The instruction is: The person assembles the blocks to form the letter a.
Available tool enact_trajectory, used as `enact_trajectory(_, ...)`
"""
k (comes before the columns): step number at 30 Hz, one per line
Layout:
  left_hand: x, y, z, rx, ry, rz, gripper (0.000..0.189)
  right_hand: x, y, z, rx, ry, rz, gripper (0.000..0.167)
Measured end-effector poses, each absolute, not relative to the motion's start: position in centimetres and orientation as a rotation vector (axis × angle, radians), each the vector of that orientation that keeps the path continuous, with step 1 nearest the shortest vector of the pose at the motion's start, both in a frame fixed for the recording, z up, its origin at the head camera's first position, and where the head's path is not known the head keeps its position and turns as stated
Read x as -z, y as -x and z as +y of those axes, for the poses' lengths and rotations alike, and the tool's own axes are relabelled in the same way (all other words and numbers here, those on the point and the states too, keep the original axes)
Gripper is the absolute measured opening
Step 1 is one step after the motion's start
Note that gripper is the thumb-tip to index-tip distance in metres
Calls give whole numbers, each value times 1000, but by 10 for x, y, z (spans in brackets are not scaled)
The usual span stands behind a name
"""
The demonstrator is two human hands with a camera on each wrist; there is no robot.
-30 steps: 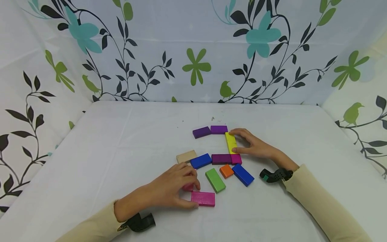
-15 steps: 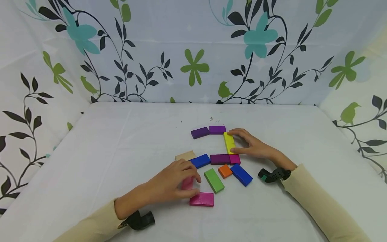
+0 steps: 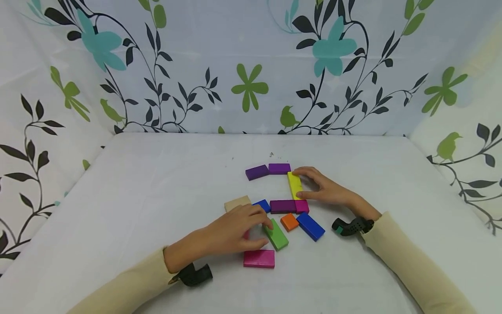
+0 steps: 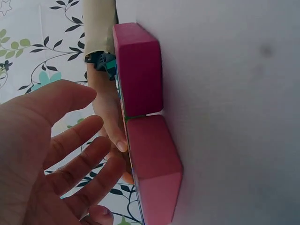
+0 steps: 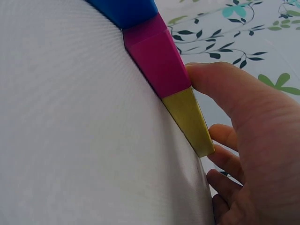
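Observation:
My left hand (image 3: 239,229) hovers over the green block (image 3: 277,237), its index finger and thumb bent toward the block with a gap between them. In the left wrist view the fingers (image 4: 84,150) curve loosely around nothing. Just below them lie a magenta block (image 3: 259,258) and a pink block (image 4: 154,168), the latter mostly hidden from the head view. My right hand (image 3: 327,187) holds the yellow block (image 3: 294,185) flat on the table, index fingertip at its far end and thumb at its near end. A small magenta block (image 5: 159,63) adjoins the yellow block's near end.
Two purple blocks (image 3: 279,168) lie beyond the yellow one. A dark purple block (image 3: 282,206), a blue block (image 3: 262,205) and a beige block (image 3: 237,203) run leftward. An orange block (image 3: 289,222) and another blue block (image 3: 310,226) sit in front. Patterned cloth (image 3: 251,87) rises behind.
My left hand has moved from the pink and magenta blocks rightward to over the green block. The right hand stays at the yellow block. The head view has shifted slightly.

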State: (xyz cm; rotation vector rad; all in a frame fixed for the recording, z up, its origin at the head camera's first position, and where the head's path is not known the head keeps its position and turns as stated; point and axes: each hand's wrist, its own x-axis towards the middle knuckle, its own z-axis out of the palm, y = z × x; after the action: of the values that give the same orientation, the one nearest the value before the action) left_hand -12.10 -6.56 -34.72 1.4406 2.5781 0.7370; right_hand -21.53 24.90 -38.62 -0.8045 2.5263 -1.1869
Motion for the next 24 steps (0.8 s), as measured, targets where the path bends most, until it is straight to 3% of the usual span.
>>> enact_trajectory(24,347,137,-48,-548,-1422,2495,38,387,219,252,1182,805,2518,64)
